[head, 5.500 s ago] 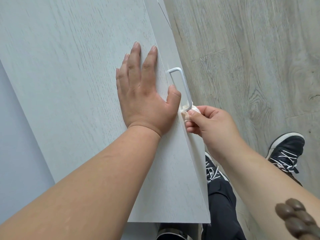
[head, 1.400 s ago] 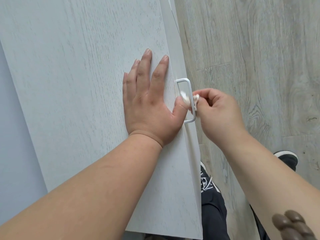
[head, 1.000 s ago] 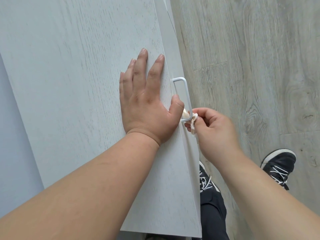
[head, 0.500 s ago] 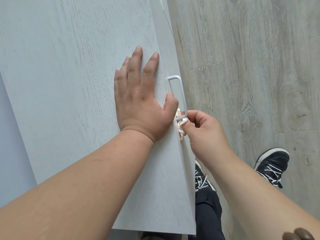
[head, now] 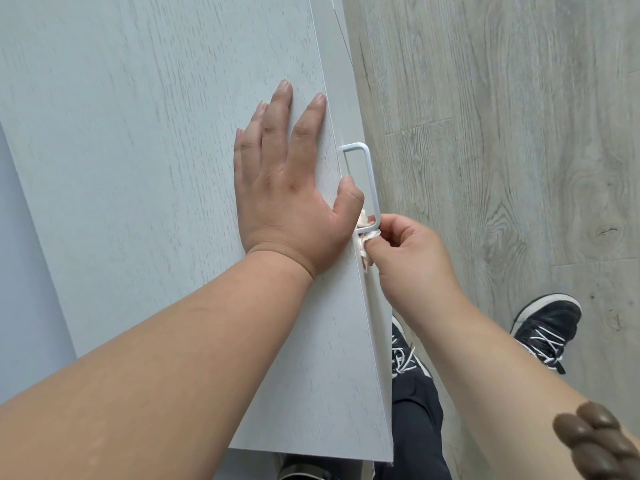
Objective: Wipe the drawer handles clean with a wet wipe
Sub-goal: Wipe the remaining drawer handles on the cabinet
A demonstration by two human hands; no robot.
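Observation:
A white loop-shaped drawer handle (head: 367, 174) sticks out from the front edge of a pale grey cabinet. My left hand (head: 287, 181) lies flat on the cabinet top (head: 156, 140), fingers straight, thumb over the edge beside the handle. My right hand (head: 405, 251) pinches a crumpled whitish wet wipe (head: 365, 242) against the near end of the handle, where it meets the drawer front. Part of the wipe is hidden by my fingers.
Grey wood-look floor (head: 502, 116) lies to the right of the cabinet. My two black shoes with white laces (head: 543, 327) and a dark trouser leg (head: 415, 420) show below. A brown bead bracelet (head: 595, 445) sits on my right forearm.
Over the last seconds my right hand slid the wipe from the middle of the handle down to its near end. My left hand has stayed flat on the cabinet top.

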